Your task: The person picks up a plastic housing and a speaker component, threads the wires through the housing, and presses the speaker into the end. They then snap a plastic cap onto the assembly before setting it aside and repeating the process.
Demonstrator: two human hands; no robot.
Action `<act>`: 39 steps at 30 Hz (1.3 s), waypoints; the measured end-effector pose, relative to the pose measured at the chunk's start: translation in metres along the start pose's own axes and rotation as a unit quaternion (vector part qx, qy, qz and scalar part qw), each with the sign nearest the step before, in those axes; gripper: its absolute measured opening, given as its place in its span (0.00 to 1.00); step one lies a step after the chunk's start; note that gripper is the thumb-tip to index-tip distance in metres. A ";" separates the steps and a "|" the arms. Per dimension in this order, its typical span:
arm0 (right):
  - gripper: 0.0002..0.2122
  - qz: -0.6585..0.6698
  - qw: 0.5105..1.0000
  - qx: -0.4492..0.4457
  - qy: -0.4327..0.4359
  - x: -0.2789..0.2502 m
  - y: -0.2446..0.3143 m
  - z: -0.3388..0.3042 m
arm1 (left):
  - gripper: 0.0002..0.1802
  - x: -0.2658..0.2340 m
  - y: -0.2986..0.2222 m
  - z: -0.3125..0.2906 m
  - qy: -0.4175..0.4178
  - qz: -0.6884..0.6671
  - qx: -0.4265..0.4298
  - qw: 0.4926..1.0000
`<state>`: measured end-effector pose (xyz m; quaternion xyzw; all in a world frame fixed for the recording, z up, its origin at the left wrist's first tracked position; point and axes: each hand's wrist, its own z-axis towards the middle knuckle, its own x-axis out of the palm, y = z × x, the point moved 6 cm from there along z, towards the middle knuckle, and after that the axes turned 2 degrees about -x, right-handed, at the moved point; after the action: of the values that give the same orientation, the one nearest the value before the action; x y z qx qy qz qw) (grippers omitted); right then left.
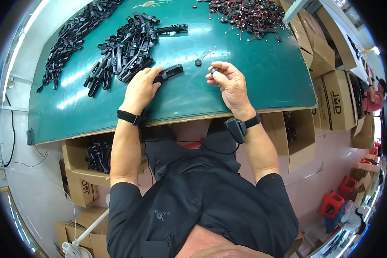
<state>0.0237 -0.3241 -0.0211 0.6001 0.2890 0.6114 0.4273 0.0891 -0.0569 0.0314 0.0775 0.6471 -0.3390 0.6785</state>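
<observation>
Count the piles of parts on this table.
3: slim black parts, far left; ribbed black parts, left of centre; red-wired discs, upper right. More may be cut off.

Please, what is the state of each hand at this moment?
Left hand: closed on one end of a black plastic part.
Right hand: closed, pinching a small round black piece between thumb and fingers.

On the glossy green tabletop (275,81), just beyond the left hand (141,89), lies a pile of ribbed black tubular housings (131,50); farther out, to that hand's left, stretches a long heap of black plastic parts (75,38). Well beyond the right hand (232,86) sits a heap of round black components with red wires (249,19); one wired black disc (198,62) lies just left of that hand.
</observation>
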 end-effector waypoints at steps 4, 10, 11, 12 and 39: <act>0.12 -0.027 0.999 0.018 0.038 0.006 -0.001 -0.004 | 0.28 0.004 0.002 -0.009 -0.030 -0.001 0.047 0.998; 0.12 -0.075 0.994 0.020 0.072 0.015 -0.005 -0.011 | 0.26 0.001 0.006 -0.021 -0.030 -0.010 0.001 0.999; 0.12 -0.073 0.994 0.022 0.075 0.014 -0.006 -0.012 | 0.26 -0.001 0.006 -0.026 -0.031 -0.040 -0.005 0.999; 0.12 -0.070 0.994 0.022 0.077 0.013 -0.007 -0.013 | 0.25 -0.004 0.007 -0.030 -0.033 -0.069 -0.011 0.997; 0.12 -0.237 0.964 -0.004 0.118 0.030 -0.021 -0.018 | 0.23 -0.008 0.072 -0.024 0.053 -0.154 -0.080 0.983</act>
<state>0.0123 -0.2852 -0.0266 0.4366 0.4687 0.5603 0.5252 0.1104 0.0134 0.0118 -0.0601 0.7112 -0.3821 0.5870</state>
